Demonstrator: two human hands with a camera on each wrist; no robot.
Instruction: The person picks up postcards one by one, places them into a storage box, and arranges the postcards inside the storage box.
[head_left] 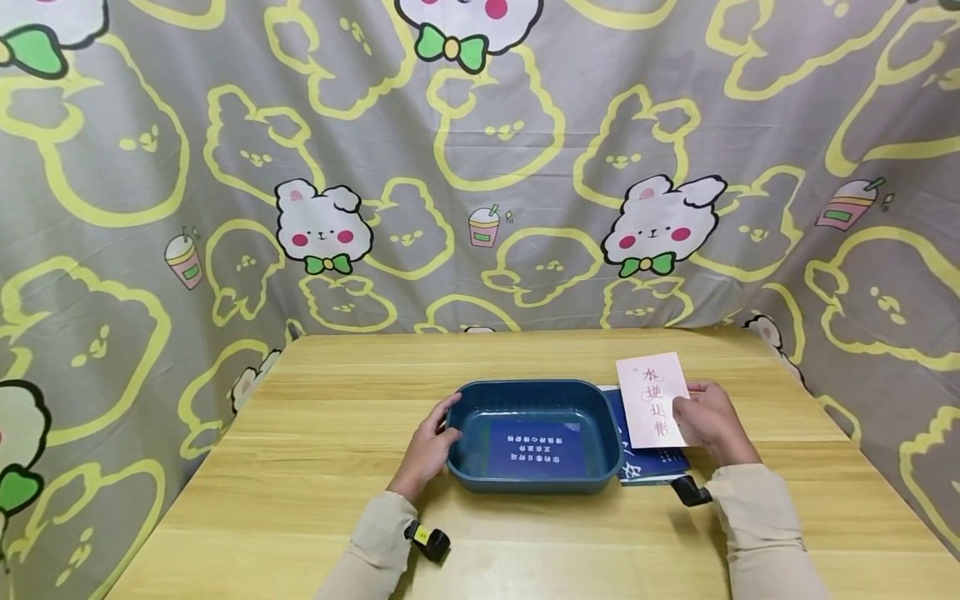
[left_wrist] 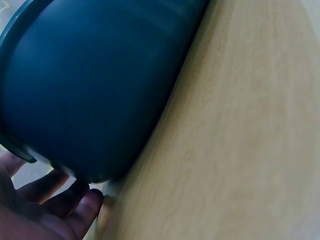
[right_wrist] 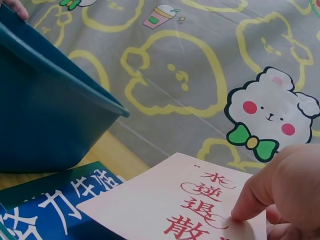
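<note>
Pink card [head_left: 651, 400] — pinched (right hand [head_left: 711, 418]).

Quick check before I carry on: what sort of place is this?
Probably a makeshift indoor recording booth. A gray cartoon-rabbit curtain hangs behind and along both sides of a wood-grain table, and a small black device sits at each wrist.

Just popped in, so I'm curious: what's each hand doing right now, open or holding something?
Left hand: holding the blue tub by its rim.
Right hand: holding the pink card, thumb on top.
</note>
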